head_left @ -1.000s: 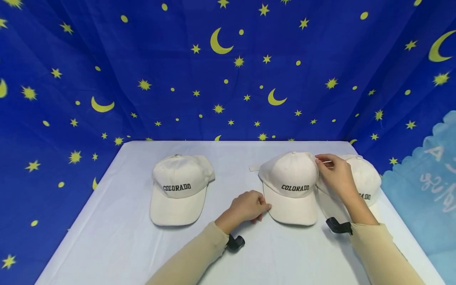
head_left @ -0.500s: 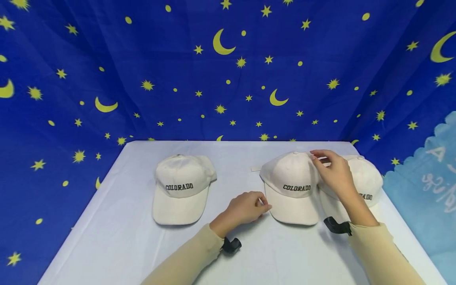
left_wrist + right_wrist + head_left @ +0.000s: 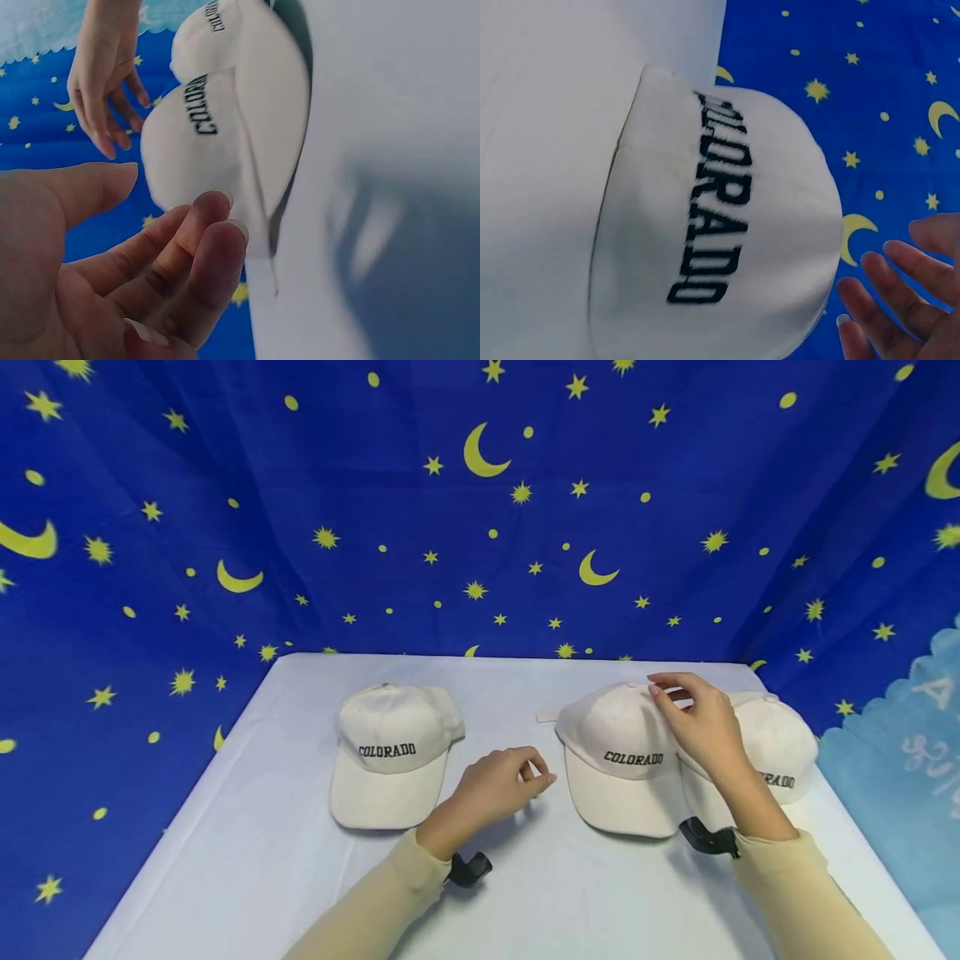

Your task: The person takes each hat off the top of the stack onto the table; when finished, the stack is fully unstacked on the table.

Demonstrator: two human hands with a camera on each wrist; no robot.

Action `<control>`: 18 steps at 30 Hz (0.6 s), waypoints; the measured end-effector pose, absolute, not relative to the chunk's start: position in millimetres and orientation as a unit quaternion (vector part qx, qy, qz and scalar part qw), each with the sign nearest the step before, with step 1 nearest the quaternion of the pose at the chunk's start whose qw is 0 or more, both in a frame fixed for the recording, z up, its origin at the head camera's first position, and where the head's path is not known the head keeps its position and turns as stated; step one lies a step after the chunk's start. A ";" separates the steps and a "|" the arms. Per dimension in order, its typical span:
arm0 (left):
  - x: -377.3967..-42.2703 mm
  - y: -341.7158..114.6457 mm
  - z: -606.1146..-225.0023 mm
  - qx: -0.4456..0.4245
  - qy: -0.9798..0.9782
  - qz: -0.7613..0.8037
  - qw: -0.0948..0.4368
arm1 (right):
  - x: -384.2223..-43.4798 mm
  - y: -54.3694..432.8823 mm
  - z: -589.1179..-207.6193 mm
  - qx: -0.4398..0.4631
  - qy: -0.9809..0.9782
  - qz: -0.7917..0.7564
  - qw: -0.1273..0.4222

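The white bench (image 3: 570, 893) carries three caps: the middle cap (image 3: 621, 760), the right cap (image 3: 783, 735) close at its 3 o'clock, the left cap (image 3: 387, 768) well off at 9. Both hands hold nothing, fingers loose: right hand (image 3: 701, 727) at the middle cap's 2 o'clock, left hand (image 3: 495, 785) near 9. A white tab (image 3: 547, 717) juts at 10. A careless sideways brush could skew the two close caps.

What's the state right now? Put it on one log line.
left hand: empty, left of middle cap | right hand: empty, by middle cap's crown, contact unclear | left cap, right cap: on white table
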State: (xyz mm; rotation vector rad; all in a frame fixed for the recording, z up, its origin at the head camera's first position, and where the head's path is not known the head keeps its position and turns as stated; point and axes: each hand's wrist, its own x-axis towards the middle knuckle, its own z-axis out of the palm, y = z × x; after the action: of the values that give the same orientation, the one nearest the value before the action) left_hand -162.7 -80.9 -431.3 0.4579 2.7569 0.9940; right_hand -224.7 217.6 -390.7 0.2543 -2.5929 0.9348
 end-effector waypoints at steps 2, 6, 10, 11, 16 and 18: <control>-161.1 -88.3 -427.6 0.150 0.927 0.333 0.082 | -224.8 213.5 -390.1 0.098 -0.917 0.338 0.188; -157.0 -102.1 -422.0 0.143 0.931 0.329 0.071 | -225.3 205.4 -390.8 0.114 -0.911 0.349 0.188; -152.3 -113.6 -419.3 0.136 0.931 0.333 0.068 | -226.2 196.6 -391.7 0.126 -0.908 0.352 0.187; -151.2 -116.3 -418.9 0.134 0.930 0.335 0.066 | -226.5 194.3 -391.5 0.128 -0.908 0.351 0.188; -146.2 -130.1 -417.4 0.127 0.931 0.337 0.053 | -227.9 181.9 -390.2 0.137 -0.907 0.353 0.184; -144.4 -136.2 -416.6 0.124 0.932 0.337 0.046 | -228.7 177.0 -389.7 0.138 -0.906 0.356 0.181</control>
State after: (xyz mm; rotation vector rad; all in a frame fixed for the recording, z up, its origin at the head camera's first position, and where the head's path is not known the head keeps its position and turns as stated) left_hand -144.4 -136.2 -416.6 0.3785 2.8461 1.0305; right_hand -228.7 177.0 -389.7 0.3902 -2.5588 1.0066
